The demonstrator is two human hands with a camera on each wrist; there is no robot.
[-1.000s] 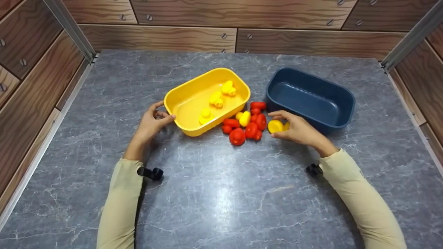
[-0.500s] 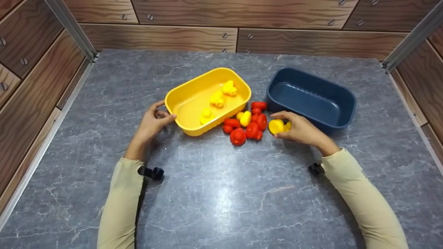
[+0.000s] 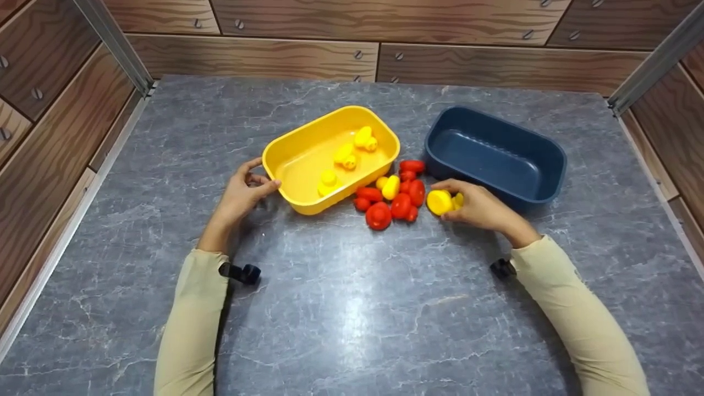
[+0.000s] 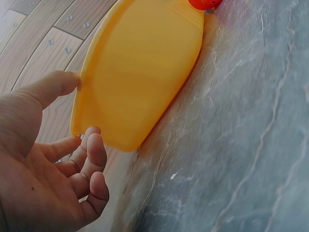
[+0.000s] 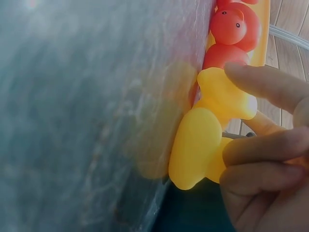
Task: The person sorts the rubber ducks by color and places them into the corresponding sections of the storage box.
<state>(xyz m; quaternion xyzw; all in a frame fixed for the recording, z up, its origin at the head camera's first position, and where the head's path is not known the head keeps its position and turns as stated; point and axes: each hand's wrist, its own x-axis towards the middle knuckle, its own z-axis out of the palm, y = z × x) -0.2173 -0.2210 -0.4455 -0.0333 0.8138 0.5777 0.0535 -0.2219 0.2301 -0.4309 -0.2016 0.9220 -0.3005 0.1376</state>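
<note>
At the left end of the yellow bin [image 3: 297, 209], my left hand [image 3: 239, 195] holds the rim between thumb and index finger; the remaining fingers curl loosely beneath in the left wrist view. Inside the bin lie three yellow rubber ducks [image 3: 345, 157]. My right hand [image 3: 478, 206] has its thumb and fingers curled about a yellow rubber duck [image 5: 195, 147], with another yellow duck [image 5: 219, 94] right against it under the thumb. Beside them is a pile of red rubber ducks [image 3: 400, 206], with one more yellow duck [image 3: 391, 187] among them.
A dark blue bin [image 3: 555, 184] stands just beyond the right hand, nothing visible inside it. The grey marbled table [image 3: 352, 308] carries everything. Wood-patterned panels [image 3: 297, 58] rise at the back and both sides.
My right thumb and index finger have drawn slightly right and closer in to the yellow ducks. The left hand and the bins stay in place.
</note>
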